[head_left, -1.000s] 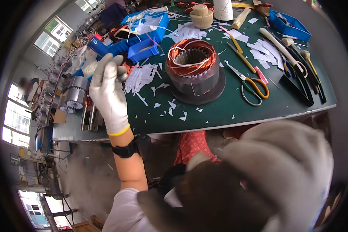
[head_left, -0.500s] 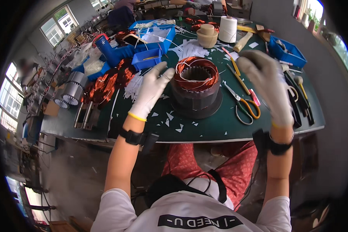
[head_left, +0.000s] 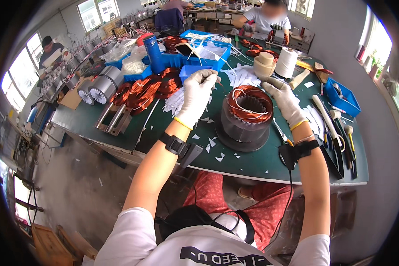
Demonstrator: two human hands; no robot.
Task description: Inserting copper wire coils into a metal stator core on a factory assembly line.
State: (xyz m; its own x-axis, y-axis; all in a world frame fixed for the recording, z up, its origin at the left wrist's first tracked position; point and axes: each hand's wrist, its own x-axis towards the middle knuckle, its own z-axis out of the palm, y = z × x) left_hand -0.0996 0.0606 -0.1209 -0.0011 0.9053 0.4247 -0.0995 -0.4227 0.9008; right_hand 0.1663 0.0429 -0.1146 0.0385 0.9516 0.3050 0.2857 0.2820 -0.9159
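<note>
A motor stator (head_left: pixel 244 126) with a dark body stands on a round dark base. Its ring of copper windings (head_left: pixel 261 116) faces up, with white lead wires looped on top. My left hand (head_left: pixel 197 94), in a white glove, is raised to the left of the stator, thumb and fingers pinched together; a tiny reddish tip shows beside them, too small to name. My right hand (head_left: pixel 284 101), also gloved, hovers at the stator's upper right with fingers bent together; what they hold, if anything, is hidden. Beneath its wrist, scissors (head_left: pixel 280 131) are partly covered.
Copper coils (head_left: pixel 142 94), metal stator cores (head_left: pixel 105 84) and blue bins (head_left: pixel 195 73) crowd the left. White thread (head_left: pixel 286 63) and a tape roll (head_left: pixel 264 64) stand behind. Hammers and tools (head_left: pixel 341 133) lie right. Paper scraps (head_left: pixel 212 142) dot the green table (head_left: pixel 181 153). Co-workers (head_left: pixel 267 22) sit beyond.
My view has tilted up and swung, showing co-workers at the back. My right hand has come down and inward toward the windings. The left fingers have closed into a pinch.
</note>
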